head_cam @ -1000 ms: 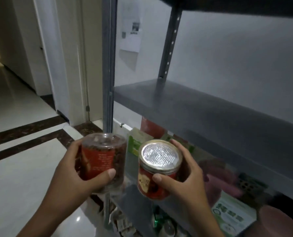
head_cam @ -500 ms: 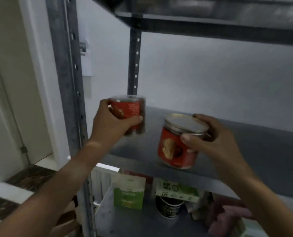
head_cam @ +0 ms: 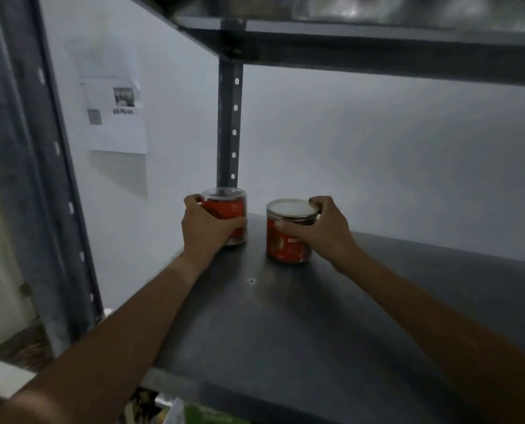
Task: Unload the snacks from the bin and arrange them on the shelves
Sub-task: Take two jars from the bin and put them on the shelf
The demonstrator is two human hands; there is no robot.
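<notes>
Two round snack jars with red labels stand upright on the grey metal shelf (head_cam: 362, 316), near its back left corner. My left hand (head_cam: 207, 229) grips the left jar (head_cam: 229, 206), which has a clear lid and stands right in front of the rear post. My right hand (head_cam: 319, 229) grips the right jar (head_cam: 287, 237) from its right side, fingers curled over the rim of its silver lid. A small gap separates the two jars. The bin is out of view.
A perforated rear post (head_cam: 230, 123) rises behind the left jar, and a thick front post (head_cam: 37, 194) stands at the left. Another shelf (head_cam: 377, 41) hangs overhead. A paper sheet (head_cam: 114, 114) is on the white wall. Green packaging (head_cam: 206, 416) shows below the shelf edge.
Both hands carried the jars up from below shelf level, over the shelf and back towards its rear left corner. The jars now stand on the shelf surface, with both hands still around them.
</notes>
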